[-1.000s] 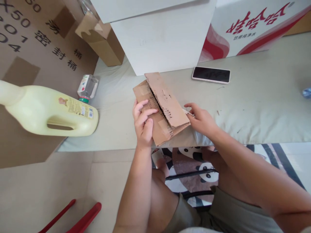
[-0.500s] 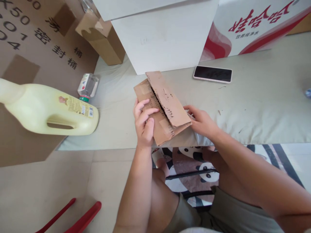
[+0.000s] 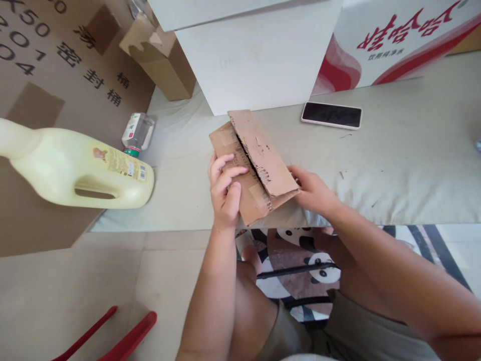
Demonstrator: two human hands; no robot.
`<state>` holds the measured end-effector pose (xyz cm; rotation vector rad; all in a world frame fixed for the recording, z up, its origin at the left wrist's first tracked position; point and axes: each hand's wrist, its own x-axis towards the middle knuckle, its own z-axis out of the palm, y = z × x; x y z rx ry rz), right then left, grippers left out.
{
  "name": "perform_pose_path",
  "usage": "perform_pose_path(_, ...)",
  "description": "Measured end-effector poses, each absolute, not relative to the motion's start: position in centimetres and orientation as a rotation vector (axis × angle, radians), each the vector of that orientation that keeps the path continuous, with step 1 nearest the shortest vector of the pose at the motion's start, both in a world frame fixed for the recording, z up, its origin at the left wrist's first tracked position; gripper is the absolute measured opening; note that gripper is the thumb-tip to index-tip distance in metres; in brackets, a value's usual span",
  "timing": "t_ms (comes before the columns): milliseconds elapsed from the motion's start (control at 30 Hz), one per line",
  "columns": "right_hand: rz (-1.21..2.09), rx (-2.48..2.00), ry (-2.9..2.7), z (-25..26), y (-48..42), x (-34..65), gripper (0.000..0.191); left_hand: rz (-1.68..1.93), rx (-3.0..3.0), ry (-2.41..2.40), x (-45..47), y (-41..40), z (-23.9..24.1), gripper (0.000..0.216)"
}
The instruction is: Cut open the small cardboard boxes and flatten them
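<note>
A folded brown cardboard piece [image 3: 259,155] with a ragged cut edge lies on a grey-green cushion [image 3: 394,160]. My left hand [image 3: 224,190] is closed on its left flap, fingers curled over the edge. My right hand [image 3: 313,190] is closed against the right edge of the cardboard; its fingertips are tucked under the flap, so what it holds is hidden now.
A black phone [image 3: 331,115] lies on the cushion behind. A white box [image 3: 259,55] and a red-and-white printed carton [image 3: 398,40] stand at the back. A pale yellow jug [image 3: 78,170], a small clear bottle [image 3: 137,133], brown cartons [image 3: 161,60] and red handles [image 3: 112,336] are to the left.
My right hand has slid left toward the cardboard; the thin pale tool seen in its fingers earlier is now hidden under the flap. The left hand has kept its grip.
</note>
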<state>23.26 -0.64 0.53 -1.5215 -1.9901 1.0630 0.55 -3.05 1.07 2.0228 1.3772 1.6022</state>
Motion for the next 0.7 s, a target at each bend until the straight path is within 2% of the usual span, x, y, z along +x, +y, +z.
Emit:
perform_pose_path(433, 1.092, -1.494, -2.007, 0.68, -0.72, 23.1, 0.039, 1.564, 2.019, 1.469, 0.61, -3.04, 1.04, 0.041)
perform_pose_path(700, 1.112, -1.489, -2.012, 0.66, -0.82, 23.03, 0.038, 1.622, 2.008, 1.356, 0.66, -3.0, 1.11, 0.032)
